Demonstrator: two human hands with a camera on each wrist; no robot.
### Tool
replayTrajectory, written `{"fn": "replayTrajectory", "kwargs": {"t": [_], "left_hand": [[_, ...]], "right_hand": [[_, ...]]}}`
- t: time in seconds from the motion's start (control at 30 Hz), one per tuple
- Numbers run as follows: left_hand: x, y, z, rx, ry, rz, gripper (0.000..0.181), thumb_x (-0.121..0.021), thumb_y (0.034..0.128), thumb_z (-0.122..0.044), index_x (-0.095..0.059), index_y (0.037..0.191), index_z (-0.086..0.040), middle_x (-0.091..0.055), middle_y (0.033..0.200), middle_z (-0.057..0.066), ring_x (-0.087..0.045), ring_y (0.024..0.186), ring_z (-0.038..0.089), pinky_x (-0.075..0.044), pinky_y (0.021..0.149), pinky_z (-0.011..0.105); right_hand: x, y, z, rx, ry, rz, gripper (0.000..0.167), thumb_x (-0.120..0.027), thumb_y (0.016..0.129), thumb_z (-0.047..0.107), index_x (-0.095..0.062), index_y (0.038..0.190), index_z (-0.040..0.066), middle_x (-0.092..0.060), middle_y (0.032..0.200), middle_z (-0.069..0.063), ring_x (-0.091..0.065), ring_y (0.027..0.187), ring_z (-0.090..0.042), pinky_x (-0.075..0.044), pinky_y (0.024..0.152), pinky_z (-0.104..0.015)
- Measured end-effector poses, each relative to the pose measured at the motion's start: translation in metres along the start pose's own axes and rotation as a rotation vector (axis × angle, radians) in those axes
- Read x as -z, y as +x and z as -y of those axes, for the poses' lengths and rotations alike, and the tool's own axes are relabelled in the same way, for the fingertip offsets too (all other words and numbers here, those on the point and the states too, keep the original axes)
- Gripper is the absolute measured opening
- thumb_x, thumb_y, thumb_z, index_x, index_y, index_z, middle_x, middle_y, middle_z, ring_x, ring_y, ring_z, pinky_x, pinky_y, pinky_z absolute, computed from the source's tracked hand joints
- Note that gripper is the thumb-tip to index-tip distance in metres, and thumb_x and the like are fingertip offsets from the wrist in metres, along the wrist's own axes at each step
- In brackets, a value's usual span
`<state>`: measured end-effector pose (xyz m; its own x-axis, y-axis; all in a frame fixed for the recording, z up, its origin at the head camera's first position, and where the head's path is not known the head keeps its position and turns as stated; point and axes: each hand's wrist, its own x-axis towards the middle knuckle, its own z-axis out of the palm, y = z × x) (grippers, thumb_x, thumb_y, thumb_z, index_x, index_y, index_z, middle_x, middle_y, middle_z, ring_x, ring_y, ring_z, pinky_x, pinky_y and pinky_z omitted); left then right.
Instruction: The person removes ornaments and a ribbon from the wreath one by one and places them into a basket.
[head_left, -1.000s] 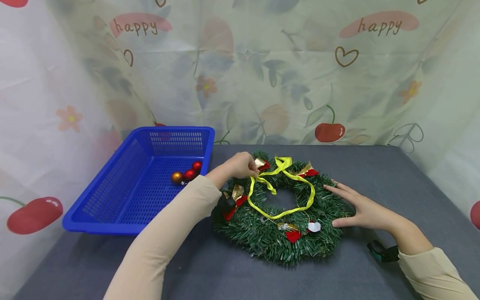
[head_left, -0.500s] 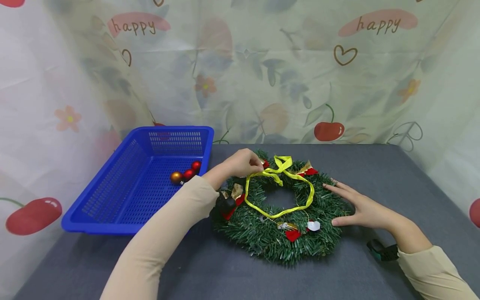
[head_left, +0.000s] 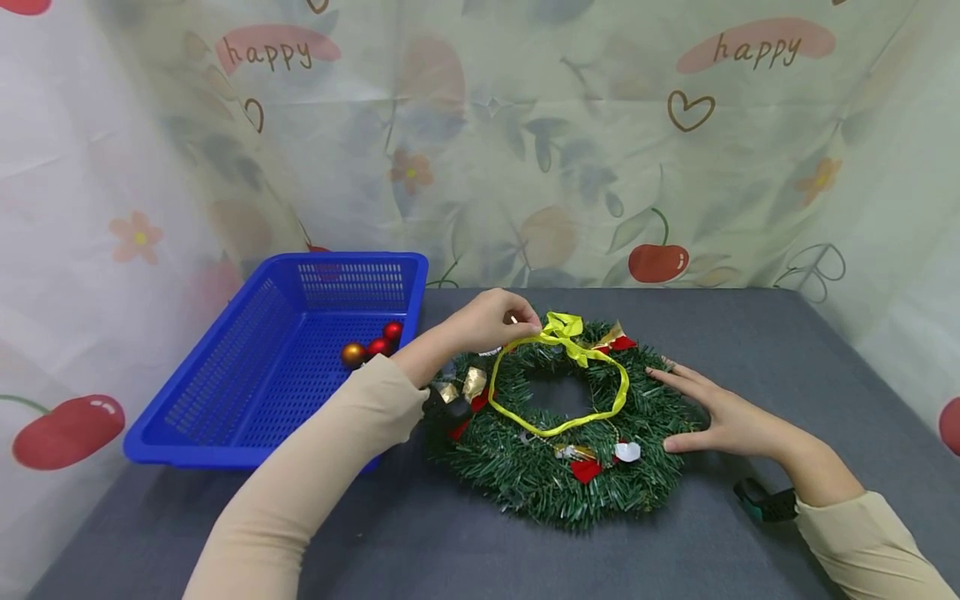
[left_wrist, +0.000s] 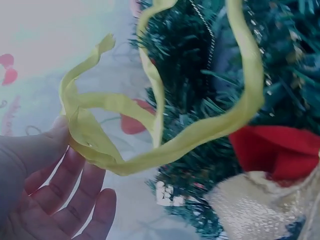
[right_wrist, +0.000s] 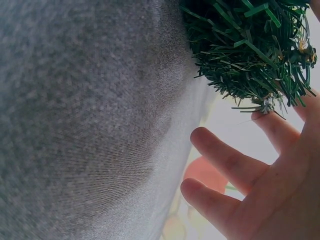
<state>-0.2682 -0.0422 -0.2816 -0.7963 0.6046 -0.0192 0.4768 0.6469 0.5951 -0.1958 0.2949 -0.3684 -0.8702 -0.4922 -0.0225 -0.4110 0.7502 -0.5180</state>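
A green wreath (head_left: 555, 492) lies flat on the grey table, trimmed with red and gold bows and a small white piece. On top of it runs a loop of yellow ribbon (head_left: 558, 428), looped and twisted at the far side. My left hand (head_left: 495, 321) pinches the ribbon between thumb and index finger above the wreath's far left part; in the left wrist view the other fingers hang loosely bent below the ribbon (left_wrist: 185, 140). At the wreath's right side my right hand (head_left: 720, 421) is spread, fingertips against the greenery. The right wrist view shows its fingers (right_wrist: 230, 162) extended beside the wreath (right_wrist: 250, 55).
A blue plastic basket (head_left: 210, 457) stands to the left of the wreath. Several red and gold baubles (head_left: 353, 355) lie in its right part. A printed curtain (head_left: 495, 167) hangs behind the table. The table (head_left: 442, 558) extends in front of the wreath.
My left hand has moved a little to the right and away from me, carrying the pinched ribbon toward the twist at the far side. The right hand has stayed where it was.
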Motion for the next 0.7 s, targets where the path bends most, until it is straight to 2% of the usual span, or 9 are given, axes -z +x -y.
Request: {"fn": "replayTrajectory", "kwargs": {"t": [0.17, 0.33, 0.5, 0.7], "left_hand": [[0.005, -0.008, -0.008, -0.027, -0.055, -0.019, 0.021, -0.055, 0.0944, -0.023, -0.066, 0.106, -0.009, -0.067, 0.096, 0.008, -0.062, 0.075, 0.024, -0.047, 0.068, 0.024], [0.008, -0.016, -0.013, -0.04, -0.096, -0.045, 0.021, -0.053, 0.0954, -0.022, -0.065, 0.108, -0.009, -0.066, 0.095, 0.008, -0.06, 0.076, 0.034, -0.043, 0.065, 0.024], [0.011, -0.022, -0.017, -0.068, -0.111, -0.077, 0.021, -0.053, 0.0955, -0.023, -0.065, 0.108, -0.01, -0.067, 0.096, 0.007, -0.061, 0.072, 0.028, -0.043, 0.064, 0.023], [0.016, -0.028, -0.024, -0.092, -0.142, -0.109, 0.02, -0.053, 0.0954, -0.023, -0.065, 0.105, -0.011, -0.066, 0.098, 0.007, -0.064, 0.079, 0.02, -0.045, 0.067, 0.024]], "right_hand": [[0.0, 0.0, 0.0, 0.004, 0.004, 0.0, 0.089, -0.075, 0.076, 0.037, -0.026, 0.148, 0.02, -0.014, 0.153, -0.025, -0.021, 0.134, -0.055, -0.033, 0.09, -0.07], [0.0, 0.0, 0.001, 0.003, 0.003, 0.001, 0.088, -0.075, 0.076, 0.037, -0.026, 0.148, 0.021, -0.014, 0.153, -0.026, -0.021, 0.133, -0.055, -0.033, 0.09, -0.071], [0.001, 0.0, 0.003, 0.005, -0.002, 0.0, 0.088, -0.075, 0.076, 0.037, -0.026, 0.148, 0.022, -0.014, 0.153, -0.026, -0.021, 0.133, -0.055, -0.033, 0.089, -0.071], [0.001, 0.0, 0.003, 0.004, -0.002, 0.001, 0.088, -0.075, 0.076, 0.037, -0.026, 0.148, 0.022, -0.013, 0.153, -0.026, -0.021, 0.133, -0.055, -0.032, 0.089, -0.071]]}}
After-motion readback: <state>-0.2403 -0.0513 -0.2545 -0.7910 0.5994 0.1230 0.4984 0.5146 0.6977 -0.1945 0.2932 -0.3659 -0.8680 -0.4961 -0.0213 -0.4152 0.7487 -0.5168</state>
